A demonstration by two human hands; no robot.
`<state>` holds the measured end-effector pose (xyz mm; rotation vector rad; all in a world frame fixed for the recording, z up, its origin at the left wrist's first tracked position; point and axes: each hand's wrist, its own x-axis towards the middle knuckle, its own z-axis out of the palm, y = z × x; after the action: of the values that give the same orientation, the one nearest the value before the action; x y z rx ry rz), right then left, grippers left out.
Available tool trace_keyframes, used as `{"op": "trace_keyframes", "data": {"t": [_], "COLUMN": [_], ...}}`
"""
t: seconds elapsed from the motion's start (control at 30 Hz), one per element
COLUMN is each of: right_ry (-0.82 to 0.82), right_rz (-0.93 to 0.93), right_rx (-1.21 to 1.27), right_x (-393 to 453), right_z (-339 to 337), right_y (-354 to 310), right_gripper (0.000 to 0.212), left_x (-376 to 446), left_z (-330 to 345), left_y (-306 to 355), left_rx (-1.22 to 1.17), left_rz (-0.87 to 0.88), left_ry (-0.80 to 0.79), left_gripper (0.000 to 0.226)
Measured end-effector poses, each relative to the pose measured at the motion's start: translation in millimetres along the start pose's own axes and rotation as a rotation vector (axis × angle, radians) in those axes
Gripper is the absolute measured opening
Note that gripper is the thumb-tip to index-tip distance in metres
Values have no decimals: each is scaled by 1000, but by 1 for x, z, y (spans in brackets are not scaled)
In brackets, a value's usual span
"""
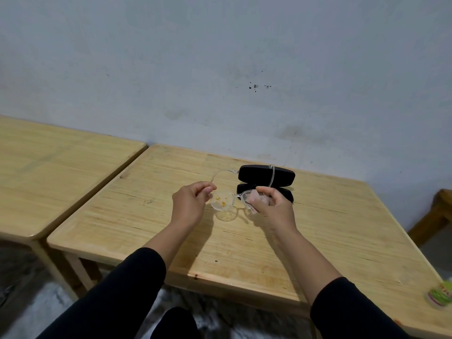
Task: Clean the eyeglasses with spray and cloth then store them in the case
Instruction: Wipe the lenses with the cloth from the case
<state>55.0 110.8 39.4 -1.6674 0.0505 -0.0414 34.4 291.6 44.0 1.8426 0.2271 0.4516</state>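
I hold clear-framed eyeglasses (223, 201) above the wooden table (171, 231), temples unfolded and pointing away from me. Orange smudges mark the left lens. My left hand (189, 204) pinches the frame at its left hinge. My right hand (271, 206) presses a pale pinkish cloth (256, 200) around the right lens, which the cloth mostly hides. Behind the glasses lies a black case (266, 176), open, its lid raised toward the wall. No spray bottle is in view.
A second wooden table (56, 172) stands close on the left with a narrow gap between. A green and white round item (440, 296) sits at the near right corner. A brown wooden piece (433, 216) is at the far right. The wall runs right behind the case.
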Motion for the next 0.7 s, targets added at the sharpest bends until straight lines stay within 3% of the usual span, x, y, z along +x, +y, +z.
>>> {"op": "trace_keyframes", "data": {"t": [0.17, 0.7], "right_ry": [200, 329], "right_rz": [-106, -28], "right_rx": [-66, 88], "right_x": [1, 5], "right_z": [4, -2], "right_y": [-1, 2], "right_gripper": [15, 17], "left_x": [0, -1], "left_z": [5, 12], "left_y": [2, 11], "left_rx": [-32, -41], "left_rz": [3, 45], "left_ry": [-14, -55], "left_gripper": [17, 18]}}
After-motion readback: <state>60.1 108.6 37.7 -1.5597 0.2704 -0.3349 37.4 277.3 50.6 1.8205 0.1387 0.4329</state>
